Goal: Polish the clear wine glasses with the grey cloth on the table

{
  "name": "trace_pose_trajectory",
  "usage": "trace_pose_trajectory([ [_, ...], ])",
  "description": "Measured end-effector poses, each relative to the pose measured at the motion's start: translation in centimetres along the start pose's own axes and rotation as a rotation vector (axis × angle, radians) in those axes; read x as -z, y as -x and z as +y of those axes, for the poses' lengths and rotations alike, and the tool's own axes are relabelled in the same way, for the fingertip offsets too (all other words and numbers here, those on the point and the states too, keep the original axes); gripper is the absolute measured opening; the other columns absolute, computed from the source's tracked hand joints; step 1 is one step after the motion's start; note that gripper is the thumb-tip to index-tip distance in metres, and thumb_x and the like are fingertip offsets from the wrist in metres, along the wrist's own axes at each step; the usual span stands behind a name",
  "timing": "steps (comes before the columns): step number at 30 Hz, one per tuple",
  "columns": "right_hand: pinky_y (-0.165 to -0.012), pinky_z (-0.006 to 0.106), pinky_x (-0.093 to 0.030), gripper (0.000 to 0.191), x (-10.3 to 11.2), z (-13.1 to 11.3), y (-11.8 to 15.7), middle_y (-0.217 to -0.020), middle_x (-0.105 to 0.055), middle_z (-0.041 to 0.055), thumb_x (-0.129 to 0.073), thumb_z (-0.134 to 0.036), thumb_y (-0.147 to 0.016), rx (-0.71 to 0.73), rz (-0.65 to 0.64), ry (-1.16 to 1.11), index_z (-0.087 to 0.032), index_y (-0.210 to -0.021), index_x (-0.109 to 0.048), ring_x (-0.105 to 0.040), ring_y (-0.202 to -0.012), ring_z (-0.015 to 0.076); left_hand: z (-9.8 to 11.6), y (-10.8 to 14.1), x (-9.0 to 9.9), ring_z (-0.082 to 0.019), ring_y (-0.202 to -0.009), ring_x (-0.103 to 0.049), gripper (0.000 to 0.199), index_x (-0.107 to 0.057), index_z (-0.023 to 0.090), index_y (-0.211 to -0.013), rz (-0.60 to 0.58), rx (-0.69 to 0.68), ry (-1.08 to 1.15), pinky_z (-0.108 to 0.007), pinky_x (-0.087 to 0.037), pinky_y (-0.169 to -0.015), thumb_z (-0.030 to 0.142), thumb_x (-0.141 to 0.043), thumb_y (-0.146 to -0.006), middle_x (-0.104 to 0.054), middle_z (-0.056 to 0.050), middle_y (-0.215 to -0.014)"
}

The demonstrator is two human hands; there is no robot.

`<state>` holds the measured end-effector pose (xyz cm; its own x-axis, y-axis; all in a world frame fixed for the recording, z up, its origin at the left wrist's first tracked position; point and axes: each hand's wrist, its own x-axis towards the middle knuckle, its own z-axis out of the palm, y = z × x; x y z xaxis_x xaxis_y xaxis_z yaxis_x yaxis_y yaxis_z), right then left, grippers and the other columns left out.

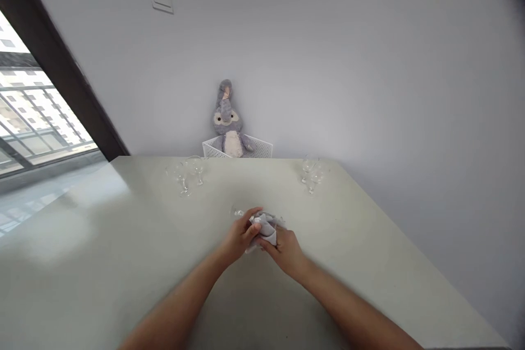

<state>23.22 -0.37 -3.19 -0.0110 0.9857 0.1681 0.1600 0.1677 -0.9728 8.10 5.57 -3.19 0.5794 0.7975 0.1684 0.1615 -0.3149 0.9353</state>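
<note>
Both hands meet above the middle of the table. My left hand [239, 236] is closed around a stemmed glass, whose clear foot [238, 212] sticks out to the left past the fingers. A light grey cloth [267, 229] is bunched over the glass bowl between the hands. My right hand [285, 249] is closed on this cloth, its fingertips partly hidden in the folds. Most of the glass bowl is covered by cloth and fingers.
Two clear stemmed glasses [181, 176] stand at the table's back left, and two more [313, 175] at the back right. Behind the table's far edge [246, 163], a grey plush toy [233, 143] sits in a white basket [266, 149]. A window is at the left.
</note>
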Motion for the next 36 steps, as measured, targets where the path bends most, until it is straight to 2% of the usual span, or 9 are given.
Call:
trace_pose_trajectory([
  [3, -0.058, 0.030, -0.047, 0.019, 1.3, 0.1, -1.0, -0.061, -0.062, 0.0007, -0.063, -0.038, -0.069, -0.080, 0.075, 0.011, -0.019, -0.068, -0.066, -0.057, -0.055, 0.0158, 0.3, 0.1, 0.5, -0.014, -0.064, -0.056, 0.043, -0.040, 0.019, -0.125, 0.114, -0.031, -0.141, -0.028, -0.043, -0.065, 0.039, -0.029, -0.088, -0.062, -0.002, -0.071],
  [7, -0.055, 0.033, -0.049, 0.028, 3.3, -0.1, -2.2, -0.064, -0.065, 0.0031, -0.062, -0.042, -0.069, -0.203, 0.018, -0.250, -0.014, -0.074, -0.065, -0.060, -0.055, 0.0171, 0.6, -0.2, 1.9, -0.024, -0.105, -0.048, 0.036, -0.049, 0.023, -0.117, 0.333, -0.288, -0.659, -0.040, -0.032, -0.091, 0.035, -0.043, -0.084, -0.059, -0.009, -0.109],
  [13, -0.058, 0.030, -0.047, 0.028, 4.4, 0.5, -2.1, -0.063, -0.066, 0.0038, -0.060, -0.039, -0.073, -0.166, -0.274, -0.297, -0.011, -0.072, -0.065, -0.060, -0.056, 0.0162, -0.7, -0.9, 2.6, -0.019, -0.078, -0.055, 0.024, -0.061, 0.023, -0.095, 0.057, -0.354, -0.966, -0.034, -0.037, -0.074, 0.035, -0.042, -0.085, -0.062, -0.005, -0.072],
  [16, -0.059, 0.028, -0.044, 0.031, 5.2, 1.0, -2.7, -0.065, -0.065, 0.0025, -0.059, -0.042, -0.072, -0.173, -0.201, -0.214, -0.012, -0.074, -0.065, -0.058, -0.060, 0.0152, -1.2, -1.0, 3.1, -0.017, -0.071, -0.053, 0.028, -0.063, 0.023, -0.089, 0.089, -0.297, -0.993, -0.029, -0.034, -0.064, 0.037, -0.038, -0.086, -0.060, -0.004, -0.066],
  [21, -0.069, 0.033, -0.039, 0.039, 5.4, 0.1, -2.8, -0.084, -0.066, 0.0064, -0.047, -0.048, -0.079, 0.018, 0.266, 0.187, -0.016, -0.090, -0.066, -0.055, -0.077, 0.0220, -1.4, -1.0, 4.7, -0.017, -0.068, -0.052, 0.030, -0.063, 0.023, -0.087, 0.246, -0.120, -1.067, -0.028, -0.032, -0.062, 0.036, -0.036, -0.087, -0.062, -0.004, -0.067],
  [25, -0.084, 0.044, -0.029, 0.049, 3.2, -1.6, -1.2, -0.117, -0.056, 0.0096, -0.049, -0.048, -0.078, 0.360, 0.112, 0.756, -0.022, -0.119, -0.052, -0.045, -0.098, 0.0301, -1.4, -1.0, 4.2, -0.019, -0.073, -0.051, 0.024, -0.062, 0.021, -0.085, 0.230, -0.227, -1.052, -0.032, -0.034, -0.067, 0.032, -0.040, -0.086, -0.060, -0.005, -0.066],
  [28, -0.088, 0.047, -0.025, 0.043, 2.0, -2.3, -0.5, -0.121, -0.054, 0.0084, -0.049, -0.044, -0.080, 0.421, -0.002, 0.893, -0.024, -0.118, -0.054, -0.042, -0.103, 0.0313, -1.0, -0.8, 2.7, -0.019, -0.076, -0.050, 0.022, -0.061, 0.020, -0.072, 0.078, -0.452, -0.944, -0.034, -0.036, -0.072, 0.025, -0.043, -0.084, -0.057, -0.007, -0.066],
  [32, -0.090, 0.043, -0.030, 0.029, 3.0, -1.8, -1.4, -0.109, -0.062, 0.0048, -0.042, -0.037, -0.084, 0.228, 0.034, 0.610, -0.025, -0.098, -0.065, -0.049, -0.101, 0.0247, -0.6, -0.4, 1.0, -0.019, -0.081, -0.050, 0.021, -0.062, 0.022, -0.080, 0.032, -0.562, -0.875, -0.039, -0.034, -0.086, 0.024, -0.041, -0.085, -0.058, -0.006, -0.071],
  [36, -0.077, 0.034, -0.043, 0.027, 4.2, -0.2, -2.9, -0.092, -0.066, 0.0040, -0.049, -0.038, -0.078, -0.083, 0.217, -0.110, -0.019, -0.086, -0.065, -0.057, -0.084, 0.0202, -1.1, -0.4, 0.4, -0.018, -0.076, -0.051, 0.023, -0.061, 0.022, -0.092, 0.116, -0.452, -0.873, -0.038, -0.036, -0.082, 0.031, -0.040, -0.086, -0.059, -0.005, -0.069],
])
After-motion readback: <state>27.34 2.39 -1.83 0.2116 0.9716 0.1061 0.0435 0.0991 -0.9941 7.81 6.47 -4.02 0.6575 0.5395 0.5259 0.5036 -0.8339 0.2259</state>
